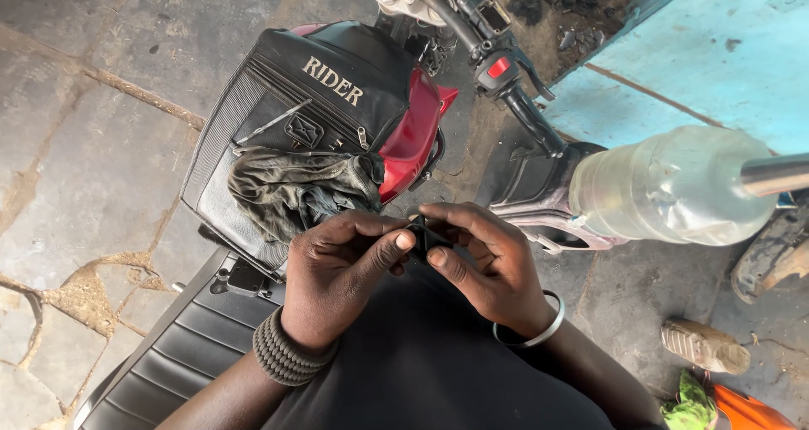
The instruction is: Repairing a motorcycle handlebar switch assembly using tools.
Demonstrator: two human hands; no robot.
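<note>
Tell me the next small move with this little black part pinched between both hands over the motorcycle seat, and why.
Probably turn the small black part slightly between the fingertips to check its faces. Both the left hand and the right hand pinch it from opposite sides, so fingers hide most of it and its shape cannot be told. It sits above the person's lap, beside the crumpled rag on the tank cover.

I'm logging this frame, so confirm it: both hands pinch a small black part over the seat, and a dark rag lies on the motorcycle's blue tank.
Not quite: the tank is red, not blue. The head view shows it. The rest holds: the left hand and right hand pinch the small black part, and the dark rag lies on the tank.
</note>
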